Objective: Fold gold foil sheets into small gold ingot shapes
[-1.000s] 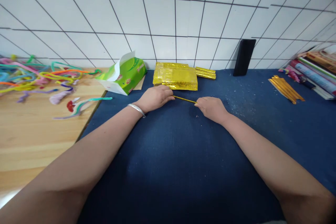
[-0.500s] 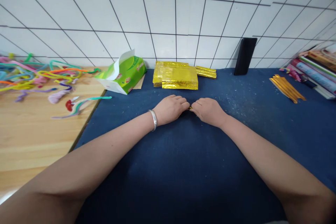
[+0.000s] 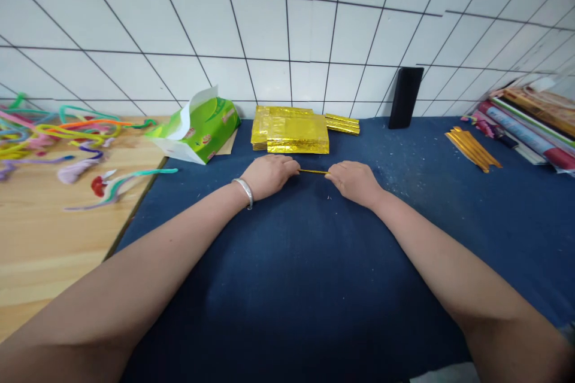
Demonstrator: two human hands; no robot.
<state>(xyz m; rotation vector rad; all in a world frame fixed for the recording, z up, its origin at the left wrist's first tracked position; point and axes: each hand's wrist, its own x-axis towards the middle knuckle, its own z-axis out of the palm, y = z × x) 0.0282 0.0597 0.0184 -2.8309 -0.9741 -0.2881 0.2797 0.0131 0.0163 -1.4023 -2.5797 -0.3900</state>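
Between my two hands runs a thin gold foil strip, stretched level just above or on the dark blue cloth. My left hand, with a silver bangle at the wrist, is closed on the strip's left end. The right end is pinched in my right hand. Both hands have their backs up, so the fingertips are mostly hidden. Just beyond them lies a stack of gold foil sheets, with several narrow folded gold strips at its right side.
A green tissue pack stands behind my left hand. Colourful pipe cleaners cover part of the wooden table at left. A black phone-like slab leans on the tiled wall. Folded gold strips and piled books lie at right.
My hands have moved apart, baring the gold strip between them. The whole scene has shifted slightly left in view.
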